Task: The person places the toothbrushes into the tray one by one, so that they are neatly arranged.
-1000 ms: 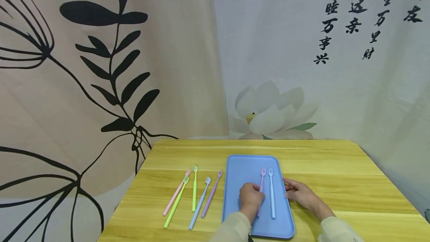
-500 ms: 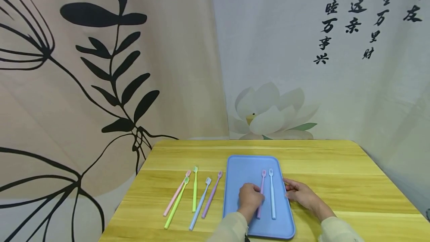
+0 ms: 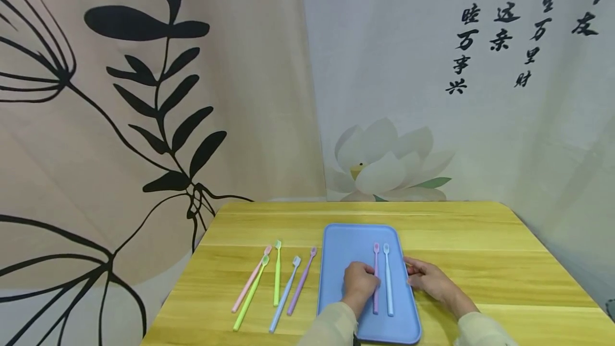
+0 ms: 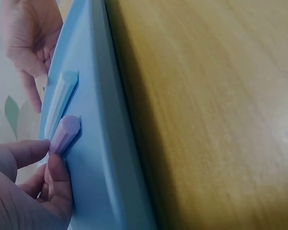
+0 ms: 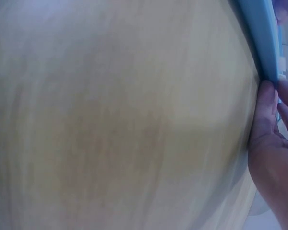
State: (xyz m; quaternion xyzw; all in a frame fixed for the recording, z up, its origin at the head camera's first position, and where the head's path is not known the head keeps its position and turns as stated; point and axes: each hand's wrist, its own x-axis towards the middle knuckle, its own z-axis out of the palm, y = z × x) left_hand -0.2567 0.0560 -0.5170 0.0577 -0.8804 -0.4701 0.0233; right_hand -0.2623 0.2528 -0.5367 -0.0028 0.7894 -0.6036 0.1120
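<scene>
A blue tray (image 3: 346, 239) lies on the table, with a purple toothbrush (image 3: 376, 266) and a light blue toothbrush (image 3: 388, 282) side by side in it. My left hand (image 3: 359, 284) pinches the purple toothbrush by its handle between thumb and fingers, as the left wrist view shows from close by. That handle (image 4: 66, 132) stays apart from the light blue one. At the tray's right rim is my right hand (image 3: 432, 282), its thumb (image 5: 266, 96) against the outer side and its fingers by the edge. Part of the right fingers is hidden.
Left of the tray, several toothbrushes lie on the wooden table (image 3: 461, 228): a pink one (image 3: 250, 284), two green ones, of which one (image 3: 277, 276) lies apart, a blue one (image 3: 285, 298) and a purple one (image 3: 301, 284). The pink and a green one (image 3: 250, 298) nearly touch.
The purple toothbrush's lower end has swung slightly right, so it now lies nearly parallel to the light blue one. My left hand keeps its pinch; the right hand stays at the rim.
</scene>
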